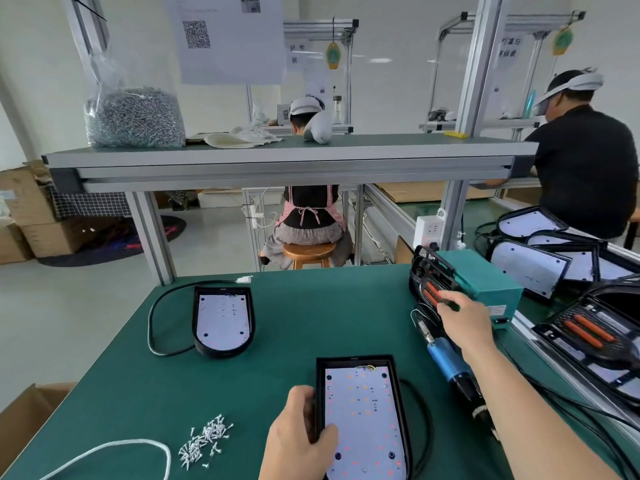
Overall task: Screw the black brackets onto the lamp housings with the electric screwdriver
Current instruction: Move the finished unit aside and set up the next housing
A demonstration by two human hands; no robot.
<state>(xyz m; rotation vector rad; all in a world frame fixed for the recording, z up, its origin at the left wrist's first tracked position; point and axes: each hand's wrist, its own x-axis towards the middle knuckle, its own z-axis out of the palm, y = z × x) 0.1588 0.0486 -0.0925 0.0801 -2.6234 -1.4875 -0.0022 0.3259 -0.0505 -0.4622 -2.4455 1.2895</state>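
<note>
From the head camera, the step in hand looks like fetching a bracket, with no fastening begun: the left hand grips the near lamp housing at the front of the green table, thumb laid on its white panel and fingers curled round its left wall; the right hand reaches out to the black brackets piled against the green box, fingertips at the pile, though whether they already pinch one cannot be told; the electric screwdriver lies untouched on the table under that forearm, just right of the housing; a second lamp housing sits well apart toward the far left. The next move, as I judge it, calls for lifting one bracket free of the tangle, seating it on the held housing, then taking a screw and the tool; the left hand would need to keep the housing from sliding. As for containers: a clear plastic bag on the upper shelf is packed with screws; the loose screws near the left hand lie bare on the mat, in no tray; a cardboard box at the table's left edge hides its contents.
</note>
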